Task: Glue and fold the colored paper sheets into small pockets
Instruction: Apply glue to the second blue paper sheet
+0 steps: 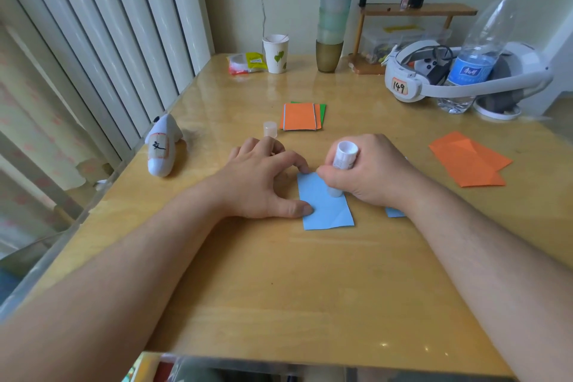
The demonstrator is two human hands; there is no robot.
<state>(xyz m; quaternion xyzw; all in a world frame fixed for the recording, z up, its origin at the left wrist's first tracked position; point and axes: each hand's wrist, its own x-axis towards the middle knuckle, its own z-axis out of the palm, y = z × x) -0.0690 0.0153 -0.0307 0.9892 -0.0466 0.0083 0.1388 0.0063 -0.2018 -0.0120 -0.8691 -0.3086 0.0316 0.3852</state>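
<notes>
Pale wood, glossy, forms the surface (279,288), which is set in a corner against a ribbed white radiator and a cream wall. A blue sheet (325,208) is seen lying flat near the middle of the surface, its long side running away from the person. The left hand (263,180) is spread over the sheet's left edge: a fingertip is pressed on the far left corner and the thumb on the left edge nearer the person, with the other fingers relaxed and nothing gripped. The right hand (369,174) is curled round a white glue stick (342,164), which is held upright with its lower end touching the sheet by the right edge. A blue scrap (394,212) is partly hidden under the right wrist. The glue cap (270,129) stands just beyond the left hand. Farther back lies a stack of orange and green sheets (302,117). Folded orange pieces (468,161) are noted well to the right. A paper cup (276,53), a water bottle (483,49), a headset (412,80) and a small plush toy (161,146) are also present.
</notes>
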